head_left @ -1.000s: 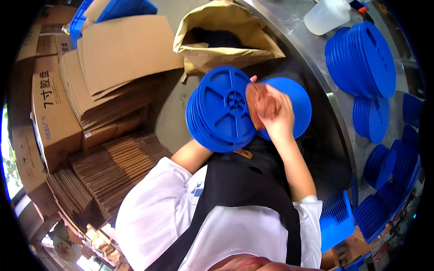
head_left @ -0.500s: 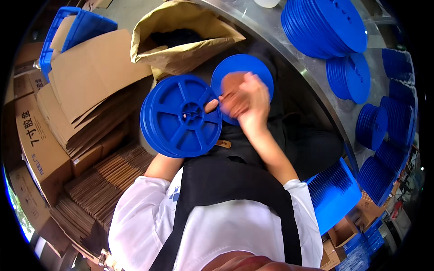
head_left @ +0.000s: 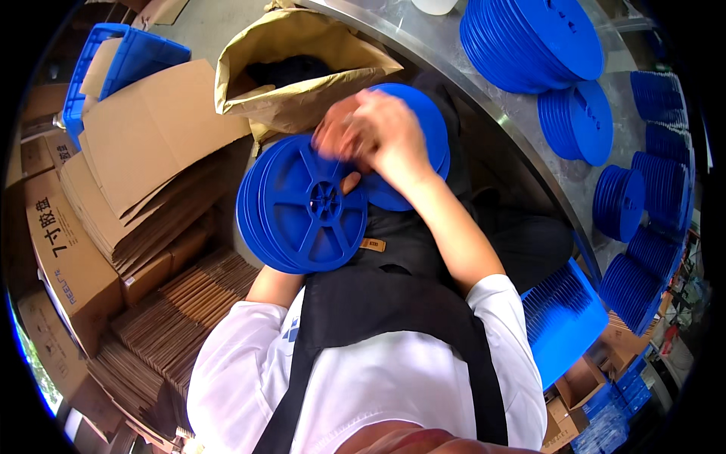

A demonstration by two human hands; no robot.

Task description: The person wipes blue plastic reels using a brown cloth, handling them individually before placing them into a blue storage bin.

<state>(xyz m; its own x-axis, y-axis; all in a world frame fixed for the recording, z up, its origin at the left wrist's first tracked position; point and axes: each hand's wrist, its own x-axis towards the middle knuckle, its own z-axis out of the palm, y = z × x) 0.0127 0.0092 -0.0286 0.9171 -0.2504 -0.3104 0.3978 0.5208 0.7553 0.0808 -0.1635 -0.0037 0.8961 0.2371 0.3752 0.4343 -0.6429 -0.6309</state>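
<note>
A stack of blue spoked reels (head_left: 302, 204) stands on edge against my lap. My left forearm runs up behind it, and my left hand (head_left: 336, 136), blurred, curls over its upper right rim. Right beside it my right hand (head_left: 393, 136) grips the near edge of a solid blue disc (head_left: 427, 125), which overlaps the stack's upper right. The two hands touch each other between the stack and the disc. I wear a black apron over a white shirt.
An open brown paper sack (head_left: 302, 68) lies just beyond the hands. Flattened cardboard boxes (head_left: 151, 159) and a blue crate (head_left: 113, 53) are at the left. A curved metal table (head_left: 522, 144) at the right carries stacks of blue reels (head_left: 529, 38). A blue tray (head_left: 563, 318) sits at my right hip.
The reel stack and the disc have shifted left in the view and the table's reels have come closer. My hands have come together over the stack's upper rim and are now blurred.
</note>
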